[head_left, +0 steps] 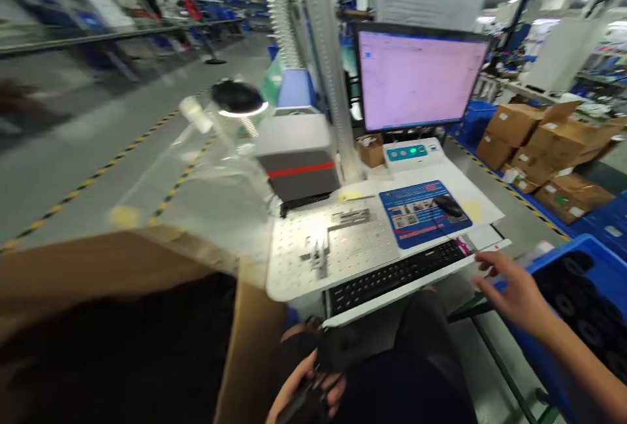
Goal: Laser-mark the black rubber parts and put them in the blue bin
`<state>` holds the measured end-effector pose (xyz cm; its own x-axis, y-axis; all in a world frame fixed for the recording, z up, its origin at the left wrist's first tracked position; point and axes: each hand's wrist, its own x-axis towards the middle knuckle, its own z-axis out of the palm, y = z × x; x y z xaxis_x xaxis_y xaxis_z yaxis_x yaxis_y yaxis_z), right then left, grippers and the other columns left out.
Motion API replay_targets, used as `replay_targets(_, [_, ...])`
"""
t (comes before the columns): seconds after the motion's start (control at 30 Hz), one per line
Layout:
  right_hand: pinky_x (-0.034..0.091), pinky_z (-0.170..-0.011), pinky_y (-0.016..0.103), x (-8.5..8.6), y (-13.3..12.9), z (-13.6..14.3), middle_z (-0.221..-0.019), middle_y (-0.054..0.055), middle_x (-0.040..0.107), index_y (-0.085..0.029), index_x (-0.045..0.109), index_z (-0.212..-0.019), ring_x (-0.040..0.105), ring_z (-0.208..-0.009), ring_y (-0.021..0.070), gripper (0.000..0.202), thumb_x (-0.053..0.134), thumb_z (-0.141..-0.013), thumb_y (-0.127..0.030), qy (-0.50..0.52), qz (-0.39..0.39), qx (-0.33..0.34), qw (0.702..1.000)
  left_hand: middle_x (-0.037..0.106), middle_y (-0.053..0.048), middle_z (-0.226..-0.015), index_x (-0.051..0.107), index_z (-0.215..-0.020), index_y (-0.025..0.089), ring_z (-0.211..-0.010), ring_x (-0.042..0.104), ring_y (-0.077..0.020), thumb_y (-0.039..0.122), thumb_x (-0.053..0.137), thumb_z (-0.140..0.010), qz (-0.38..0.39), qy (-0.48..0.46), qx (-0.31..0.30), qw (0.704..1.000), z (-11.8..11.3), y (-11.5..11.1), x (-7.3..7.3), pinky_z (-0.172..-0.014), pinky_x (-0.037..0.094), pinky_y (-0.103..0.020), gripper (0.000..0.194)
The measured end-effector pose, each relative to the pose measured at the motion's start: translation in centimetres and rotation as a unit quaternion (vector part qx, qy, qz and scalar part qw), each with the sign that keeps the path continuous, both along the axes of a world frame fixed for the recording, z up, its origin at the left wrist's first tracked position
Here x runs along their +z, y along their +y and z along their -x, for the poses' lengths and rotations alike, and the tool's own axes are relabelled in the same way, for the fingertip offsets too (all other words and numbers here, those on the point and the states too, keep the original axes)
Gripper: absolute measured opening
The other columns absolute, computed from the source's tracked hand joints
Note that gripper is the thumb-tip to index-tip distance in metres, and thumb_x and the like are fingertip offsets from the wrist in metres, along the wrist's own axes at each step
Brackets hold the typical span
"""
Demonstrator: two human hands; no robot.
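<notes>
Low in the centre, my left hand (321, 381) is closed round a black part (337, 349) with a flat, rounded end. More black shows under the fingers, and I cannot tell whether it is one piece or several. My right hand (512, 290) is in the air at the right end of the keyboard tray (421, 295), fingers apart and nothing in them. Just right of it stands a blue bin (588, 244) with several black ring-shaped parts (571, 293). Left of my left hand, a cardboard box (249, 345) has a dark inside, its contents blurred.
A perforated metal plate (362, 244) with small metal fixtures (318, 251) lies on the white bench. Around it are a grey laser-type machine (301, 163), a monitor (421, 78), a mouse (448, 205) on a blue mat (406, 202) and a keyboard (392, 277). Cardboard boxes (563, 143) stand at right.
</notes>
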<state>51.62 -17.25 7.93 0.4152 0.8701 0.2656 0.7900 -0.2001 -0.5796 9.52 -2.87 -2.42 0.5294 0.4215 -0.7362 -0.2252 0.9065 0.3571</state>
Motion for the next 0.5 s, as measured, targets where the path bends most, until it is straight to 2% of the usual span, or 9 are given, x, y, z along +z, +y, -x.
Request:
replay_targets(0.03, [0.053,-0.103,0.05,-0.3,1.2,3.6,-0.131,0.012,0.067,-0.029,0.062,-0.137,0.065,-0.116,0.031,0.054,0.068,-0.088,-0.049,0.027,0.017,0.082,0.996,0.05,-0.001,-0.058,0.054,-0.06,0.017,-0.051,0.051,-0.0153,0.056,0.078,-0.077,-0.001,-0.073,-0.06,0.995,-0.1,-0.1,-0.4,-0.049,0.044,-0.027,0.048])
replay_targets(0.1, [0.045,-0.114,0.055,-0.9,3.0,9.8,-0.149,0.008,0.055,-0.035,0.054,-0.147,0.054,-0.136,0.0329,0.065,0.073,-0.086,-0.044,0.076,0.052,0.226,0.97,0.055,-0.005,-0.06,0.058,-0.064,0.015,-0.052,0.055,-0.0163,0.065,0.069,-0.08,-0.004,-0.176,-0.163,0.971,-0.2,-0.1,-0.6,-0.05,0.043,-0.026,0.054])
replay_targets(0.2, [0.041,-0.118,0.058,-1.8,5.1,16.4,-0.16,0.002,0.043,-0.044,0.041,-0.154,0.043,-0.145,0.0339,0.085,0.081,-0.08,-0.036,0.134,0.091,0.363,0.918,0.059,-0.008,-0.064,0.063,-0.07,0.013,-0.057,0.057,-0.0193,0.067,0.054,-0.089,-0.02,-0.264,-0.202,0.943,0.2,-0.5,-0.1,-0.052,0.044,-0.027,0.057])
replay_targets(0.3, [0.039,-0.12,0.056,-2.3,6.8,20.1,-0.16,-0.002,0.043,-0.051,0.037,-0.153,0.041,-0.147,0.0307,0.088,0.079,-0.079,-0.027,0.168,0.114,0.423,0.883,0.052,-0.005,-0.059,0.064,-0.068,0.014,-0.059,0.055,-0.0205,0.061,0.05,-0.093,-0.04,-0.295,-0.181,0.937,1.0,-1.5,-0.1,-0.051,0.045,-0.029,0.056])
replay_targets(0.4, [0.042,-0.119,0.05,-2.8,8.1,22.3,-0.156,-0.005,0.047,-0.053,0.047,-0.143,0.044,-0.145,0.027,0.076,0.077,-0.08,-0.024,0.191,0.122,0.445,0.866,0.043,-0.001,-0.055,0.061,-0.062,0.014,-0.058,0.054,-0.0194,0.062,0.051,-0.092,-0.032,-0.284,-0.146,0.947,2.5,-2.3,-1.1,-0.052,0.049,-0.029,0.058])
replay_targets(0.43, [0.044,-0.117,0.049,-3.1,8.5,22.7,-0.154,-0.004,0.049,-0.052,0.05,-0.139,0.045,-0.143,0.0269,0.074,0.079,-0.078,-0.024,0.197,0.12,0.448,0.864,0.043,-0.001,-0.057,0.061,-0.064,0.013,-0.059,0.055,-0.0193,0.061,0.05,-0.093,-0.034,-0.279,-0.13,0.951,3.1,-2.4,-1.5,-0.053,0.051,-0.029,0.057])
replay_targets(0.5, [0.045,-0.116,0.048,-4.0,9.7,23.1,-0.149,-0.002,0.053,-0.047,0.054,-0.133,0.049,-0.14,0.0281,0.069,0.082,-0.074,-0.025,0.206,0.096,0.436,0.871,0.048,-0.001,-0.062,0.068,-0.084,0.012,-0.062,0.059,-0.0202,0.055,0.05,-0.096,-0.063,-0.279,-0.102,0.953,4.7,-1.9,-2.3,-0.055,0.055,-0.031,0.047])
